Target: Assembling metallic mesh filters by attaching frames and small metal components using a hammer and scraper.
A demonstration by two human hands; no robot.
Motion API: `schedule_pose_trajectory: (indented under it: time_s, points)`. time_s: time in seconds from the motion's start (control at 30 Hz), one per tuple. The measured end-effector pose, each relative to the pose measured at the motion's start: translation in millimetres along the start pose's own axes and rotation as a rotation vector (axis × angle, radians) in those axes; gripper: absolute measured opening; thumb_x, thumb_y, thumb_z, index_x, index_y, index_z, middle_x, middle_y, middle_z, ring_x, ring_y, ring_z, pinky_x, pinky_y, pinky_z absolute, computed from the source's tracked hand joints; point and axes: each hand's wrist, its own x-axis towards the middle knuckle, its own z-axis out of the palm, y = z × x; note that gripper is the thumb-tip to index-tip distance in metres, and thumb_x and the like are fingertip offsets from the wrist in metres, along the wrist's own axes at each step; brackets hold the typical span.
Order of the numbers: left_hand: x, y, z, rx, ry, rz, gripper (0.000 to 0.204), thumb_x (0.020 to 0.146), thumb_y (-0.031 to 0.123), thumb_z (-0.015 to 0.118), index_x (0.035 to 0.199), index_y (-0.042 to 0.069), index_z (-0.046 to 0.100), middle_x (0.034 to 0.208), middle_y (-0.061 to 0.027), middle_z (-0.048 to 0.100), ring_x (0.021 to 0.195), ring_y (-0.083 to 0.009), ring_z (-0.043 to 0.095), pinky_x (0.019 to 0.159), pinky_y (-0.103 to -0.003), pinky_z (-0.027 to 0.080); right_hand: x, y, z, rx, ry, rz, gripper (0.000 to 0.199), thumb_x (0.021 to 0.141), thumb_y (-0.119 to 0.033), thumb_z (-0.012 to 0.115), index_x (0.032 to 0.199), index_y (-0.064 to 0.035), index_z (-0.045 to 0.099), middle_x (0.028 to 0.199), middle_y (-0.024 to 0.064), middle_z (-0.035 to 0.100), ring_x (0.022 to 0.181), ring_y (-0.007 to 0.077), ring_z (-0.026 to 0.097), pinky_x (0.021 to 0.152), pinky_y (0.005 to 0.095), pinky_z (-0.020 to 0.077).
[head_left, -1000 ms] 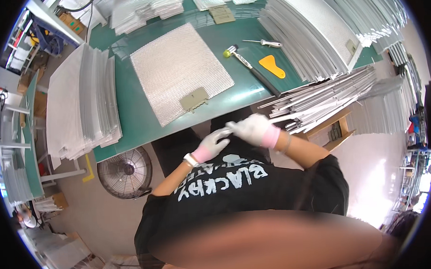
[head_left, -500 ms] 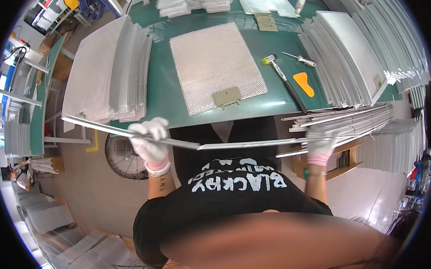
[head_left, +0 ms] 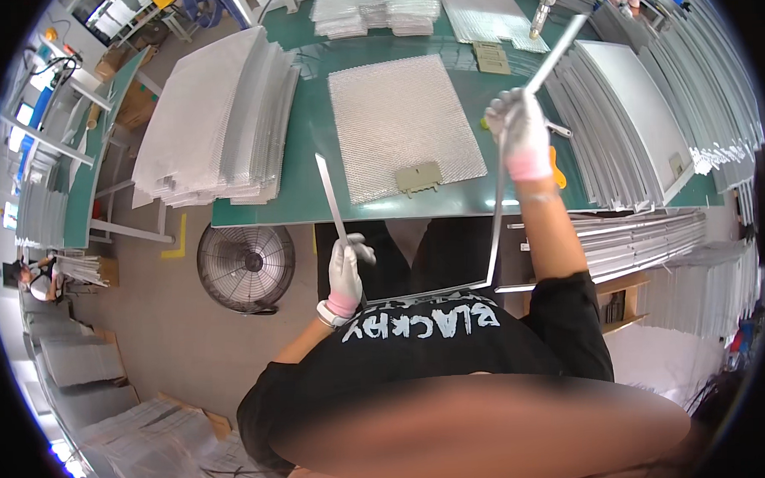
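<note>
A thin silver metal frame strip (head_left: 496,227), bent at its corners into an open shape, stands in front of my body. My left hand (head_left: 344,278), in a white glove with a pink cuff, pinches its left arm, whose free end points up over the table edge. My right hand (head_left: 522,137), gloved alike, is closed round the right side, where the strip angles away to the far right. Beyond it, on the green table, lies a silver mesh sheet (head_left: 404,124) with a small grey-green plate (head_left: 418,179) on its near edge.
Stacks of mesh panels stand at the left (head_left: 201,119) and right (head_left: 635,112). A yellow scraper (head_left: 558,170) and a screwdriver (head_left: 558,130) lie partly behind my right arm. Metal strips (head_left: 618,239) are piled below the table's right edge. A floor fan (head_left: 247,265) stands at lower left.
The nearly straight strip is now bent into an open U. My right hand has moved up and forward over the table; my left has come inward toward my body.
</note>
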Motion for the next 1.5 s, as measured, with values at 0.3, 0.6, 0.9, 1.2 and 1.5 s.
schedule_pose_trajectory:
  time_s: [0.3,0.6,0.9,1.2,1.5]
  points:
    - [162.1,63.4,47.6,1.032,0.092,0.44,0.068,0.093,0.022,0.055,0.142,-0.013,0.026,0.146,-0.0325,0.031,0.139,-0.0417,0.028,0.116,-0.044,0.022,44.3,59.0,-56.7,-1.333,-0.041,-0.188,0.043,0.079,-0.023,0.072,0.11,0.0027,0.056,0.099,0.0169,0.065,0.096,0.031,0.062,0.09,0.0353,0.0474]
    - [312.3,33.1,-33.6,1.067,-0.271,0.193,0.068,0.091,0.039,0.058,0.132,-0.012,0.042,0.124,-0.0293,0.057,0.119,-0.037,0.054,0.102,-0.035,0.039,78.4,78.9,-51.9,-1.541,-0.137,0.068,0.054,0.083,-0.032,0.064,0.122,0.0035,0.052,0.115,0.0256,0.061,0.111,0.0378,0.059,0.096,0.0392,0.0455]
    - [133.1,43.5,80.7,0.644,-0.613,-0.144,0.039,0.097,0.027,0.052,0.121,-0.004,0.055,0.11,-0.0165,0.067,0.108,-0.0269,0.062,0.094,-0.033,0.048,6.8,29.2,-54.9,-1.631,-0.36,0.076,0.038,0.08,-0.025,0.069,0.105,0.0018,0.063,0.098,0.0162,0.068,0.092,0.0244,0.066,0.086,0.0337,0.0492]
    - [41.6,-12.5,115.0,-0.452,-0.078,-0.518,0.048,0.101,0.036,0.049,0.135,0.002,0.045,0.129,-0.0133,0.055,0.117,-0.0259,0.055,0.097,-0.039,0.048,-114.6,42.8,-44.4,-1.421,-0.194,-0.242,0.061,0.089,-0.019,0.058,0.143,-0.0006,0.034,0.097,0.025,0.066,0.088,0.0399,0.066,0.078,0.0441,0.0516]
    - [189.4,-43.7,147.1,-1.147,0.045,-0.56,0.029,0.094,0.021,0.06,0.118,0.003,0.056,0.116,-0.0149,0.06,0.113,-0.0248,0.056,0.095,-0.041,0.046,-119.5,77.2,-60.8,-0.516,-0.189,0.187,0.054,0.1,-0.007,0.038,0.152,-0.007,0.022,0.077,0.0029,0.051,0.048,0.0051,0.035,0.044,0.0187,0.031]
